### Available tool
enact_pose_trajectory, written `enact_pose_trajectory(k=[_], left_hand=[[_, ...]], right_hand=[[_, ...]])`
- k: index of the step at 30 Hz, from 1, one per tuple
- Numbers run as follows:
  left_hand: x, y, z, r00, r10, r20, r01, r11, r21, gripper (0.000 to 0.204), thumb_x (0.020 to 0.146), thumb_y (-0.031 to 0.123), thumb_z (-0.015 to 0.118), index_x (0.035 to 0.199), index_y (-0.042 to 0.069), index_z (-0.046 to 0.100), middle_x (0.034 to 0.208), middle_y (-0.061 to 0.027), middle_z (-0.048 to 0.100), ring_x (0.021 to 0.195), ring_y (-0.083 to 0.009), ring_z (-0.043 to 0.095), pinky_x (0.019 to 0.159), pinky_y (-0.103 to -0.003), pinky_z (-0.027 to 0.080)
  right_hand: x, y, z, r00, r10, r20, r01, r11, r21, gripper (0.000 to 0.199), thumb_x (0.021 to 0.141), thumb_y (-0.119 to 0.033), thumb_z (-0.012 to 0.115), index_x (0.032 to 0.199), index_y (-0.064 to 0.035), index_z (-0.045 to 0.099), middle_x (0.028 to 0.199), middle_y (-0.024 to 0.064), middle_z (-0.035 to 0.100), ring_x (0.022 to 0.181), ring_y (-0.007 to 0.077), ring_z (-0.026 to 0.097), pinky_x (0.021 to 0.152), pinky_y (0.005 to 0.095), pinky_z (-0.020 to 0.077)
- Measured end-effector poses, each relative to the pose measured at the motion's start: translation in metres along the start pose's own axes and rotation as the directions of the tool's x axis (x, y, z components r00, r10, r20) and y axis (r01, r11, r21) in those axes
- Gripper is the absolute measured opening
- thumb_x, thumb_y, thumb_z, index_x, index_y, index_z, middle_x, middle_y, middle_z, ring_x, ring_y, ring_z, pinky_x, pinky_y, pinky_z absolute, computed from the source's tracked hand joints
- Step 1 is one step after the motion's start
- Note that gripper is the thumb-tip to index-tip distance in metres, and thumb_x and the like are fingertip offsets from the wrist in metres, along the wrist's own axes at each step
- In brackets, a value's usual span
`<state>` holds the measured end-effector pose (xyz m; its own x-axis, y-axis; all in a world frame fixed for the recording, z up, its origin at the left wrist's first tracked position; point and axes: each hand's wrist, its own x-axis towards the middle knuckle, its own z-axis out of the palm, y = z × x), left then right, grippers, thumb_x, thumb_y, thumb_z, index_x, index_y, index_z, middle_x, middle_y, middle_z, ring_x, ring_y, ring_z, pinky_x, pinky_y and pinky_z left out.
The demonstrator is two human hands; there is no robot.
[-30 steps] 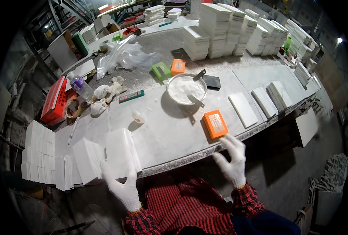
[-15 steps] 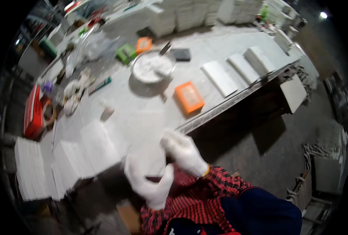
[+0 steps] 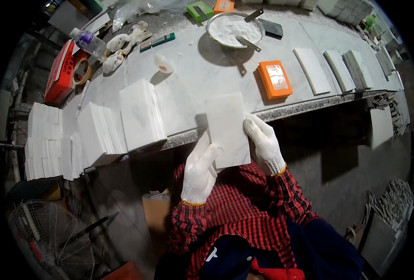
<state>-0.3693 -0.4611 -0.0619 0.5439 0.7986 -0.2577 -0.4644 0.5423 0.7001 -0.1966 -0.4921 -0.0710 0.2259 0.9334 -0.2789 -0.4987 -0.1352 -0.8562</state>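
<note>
A white rectangular stone tile [image 3: 228, 128] with faint grey veining is held upright before me, over the table's front edge. My left hand [image 3: 200, 170], in a white knitted glove, grips its lower left edge, the thumb lying over the face. My right hand [image 3: 266, 143], gloved alike, pinches the tile's right edge between thumb and fingers. Just left of the tile, a stack of similar tiles [image 3: 140, 112] leans on the table, with another tile stack [image 3: 99, 128] beside it. To the right sits an orange block [image 3: 275, 80] with a pale label.
On the marble-topped table [image 3: 183, 100] stand a metal bowl of white powder [image 3: 235, 30], a small white bottle [image 3: 163, 64] and a green cutter knife [image 3: 157, 42]. Several tiles [image 3: 312, 71] lie at right. A red box [image 3: 60, 72] is at far left; a fan [image 3: 53, 233] stands below.
My view has swung left and down, so the table sits higher in the picture. The tile now stands more upright, its face toward me, and my right hand has shifted along its right edge.
</note>
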Motion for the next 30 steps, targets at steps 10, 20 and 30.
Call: enact_pose_trajectory(k=[10, 20, 30], left_hand=[[-0.006, -0.004, 0.013, 0.975, 0.115, -0.189, -0.119, 0.993, -0.008, 0.054, 0.103, 0.01, 0.052, 0.153, -0.002, 0.035, 0.143, -0.015, 0.053, 0.129, -0.025, 0.056, 0.107, -0.04, 0.049], [-0.002, -0.014, 0.012, 0.975, 0.162, -0.155, -0.174, 0.983, -0.067, 0.054, 0.103, 0.012, 0.055, 0.152, 0.0, 0.036, 0.143, -0.0146, 0.053, 0.13, -0.0266, 0.055, 0.108, -0.044, 0.048], [-0.007, -0.014, 0.019, 0.971, 0.118, -0.209, -0.142, 0.985, -0.101, 0.054, 0.102, 0.01, 0.056, 0.153, 0.003, 0.036, 0.142, -0.0133, 0.054, 0.13, -0.0263, 0.055, 0.108, -0.043, 0.047]], right_hand=[[-0.027, -0.002, -0.01, 0.995, 0.096, 0.026, -0.085, 0.957, -0.277, 0.037, 0.099, -0.014, 0.059, 0.129, 0.006, 0.062, 0.115, 0.0063, 0.068, 0.101, 0.0103, 0.06, 0.089, 0.0267, 0.0492], [-0.033, -0.004, -0.016, 0.991, 0.01, 0.137, 0.028, 0.962, -0.271, 0.068, 0.087, -0.008, 0.077, 0.146, 0.0057, 0.047, 0.132, 0.0115, 0.062, 0.113, 0.0131, 0.06, 0.095, 0.0282, 0.0509], [-0.032, 0.006, 0.003, 0.997, 0.021, 0.076, -0.011, 0.991, -0.136, 0.077, 0.083, -0.006, 0.076, 0.15, 0.0072, 0.041, 0.125, 0.0167, 0.064, 0.104, 0.0154, 0.066, 0.087, 0.0286, 0.0552]])
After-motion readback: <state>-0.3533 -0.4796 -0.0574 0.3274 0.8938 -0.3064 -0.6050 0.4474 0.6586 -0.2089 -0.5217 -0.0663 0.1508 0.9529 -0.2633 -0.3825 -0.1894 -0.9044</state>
